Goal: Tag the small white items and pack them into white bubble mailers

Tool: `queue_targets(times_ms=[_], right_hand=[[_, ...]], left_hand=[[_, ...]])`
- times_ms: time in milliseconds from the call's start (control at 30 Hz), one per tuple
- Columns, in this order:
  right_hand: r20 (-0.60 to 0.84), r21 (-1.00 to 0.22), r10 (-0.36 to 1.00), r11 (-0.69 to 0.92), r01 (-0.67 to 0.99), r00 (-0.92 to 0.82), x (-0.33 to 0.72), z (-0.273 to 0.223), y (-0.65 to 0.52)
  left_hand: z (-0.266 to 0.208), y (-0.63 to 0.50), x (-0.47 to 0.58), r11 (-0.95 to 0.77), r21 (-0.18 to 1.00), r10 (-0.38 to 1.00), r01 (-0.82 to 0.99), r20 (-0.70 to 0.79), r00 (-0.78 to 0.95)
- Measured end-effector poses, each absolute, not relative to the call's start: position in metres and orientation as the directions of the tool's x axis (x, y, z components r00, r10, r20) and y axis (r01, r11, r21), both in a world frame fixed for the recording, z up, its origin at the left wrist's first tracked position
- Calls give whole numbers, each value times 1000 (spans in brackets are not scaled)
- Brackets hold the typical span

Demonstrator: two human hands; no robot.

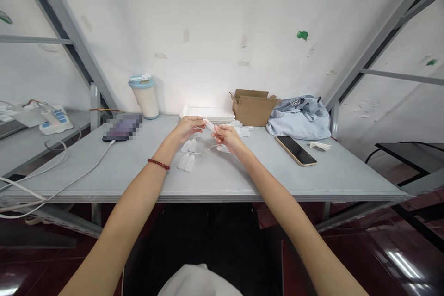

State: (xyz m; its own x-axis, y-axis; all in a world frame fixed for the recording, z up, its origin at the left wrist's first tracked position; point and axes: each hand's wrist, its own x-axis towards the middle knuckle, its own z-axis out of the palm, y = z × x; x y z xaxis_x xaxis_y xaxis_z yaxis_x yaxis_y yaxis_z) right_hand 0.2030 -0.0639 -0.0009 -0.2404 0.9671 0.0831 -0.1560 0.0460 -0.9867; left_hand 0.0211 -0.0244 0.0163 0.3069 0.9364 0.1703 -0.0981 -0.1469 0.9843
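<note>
Overall, we face a pale wall [215,23], scuffed and dotted with green patches, and a glossy dark-red floor [367,263] shows below. Reading the clock from our hands, with twelve towards the wall, we have a grey desk [347,173] stretching out to both sides and grey metal frames [64,11] rising at ten and two. On its top a crumpled light-blue cloth [298,120] lies at three, right beside an open cardboard box [255,110] at two; a low white box or stack [215,113], partly hidden, lies by the wall at twelve. We see a cream tumbler [147,101] with a blue lid at ten, a dark phone [123,128] on a white cable [98,163] at nine, and a gold-edged phone [296,150] face up towards four.

Our left hand [189,127] comes in from seven and our right hand [228,137] from five, close together over the desk. Fingers curled, the left pinches one end of a small translucent white piece [210,125] and the right pinches the other, so we hold it tilted between them. Loose white tags [189,163] lie in pairs at seven and eight, and similar ones sit at three, just past our right hand. Red-brown beads [158,163] circle our left wrist.
</note>
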Motion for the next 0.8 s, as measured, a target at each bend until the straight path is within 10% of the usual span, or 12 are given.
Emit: queue_targets(times_ms=[267, 567, 800], right_hand=[[122, -992, 980, 121, -18, -155, 199, -5, -59], [416, -720, 904, 396, 570, -102, 195, -19, -52], [386, -728, 911, 397, 559, -145, 196, -15, -53]], left_hand=[[17, -25, 24, -114, 993, 958, -29, 118, 262], [14, -24, 28, -138, 982, 964, 129, 104, 243], [13, -22, 26, -131, 987, 958, 92, 102, 269]])
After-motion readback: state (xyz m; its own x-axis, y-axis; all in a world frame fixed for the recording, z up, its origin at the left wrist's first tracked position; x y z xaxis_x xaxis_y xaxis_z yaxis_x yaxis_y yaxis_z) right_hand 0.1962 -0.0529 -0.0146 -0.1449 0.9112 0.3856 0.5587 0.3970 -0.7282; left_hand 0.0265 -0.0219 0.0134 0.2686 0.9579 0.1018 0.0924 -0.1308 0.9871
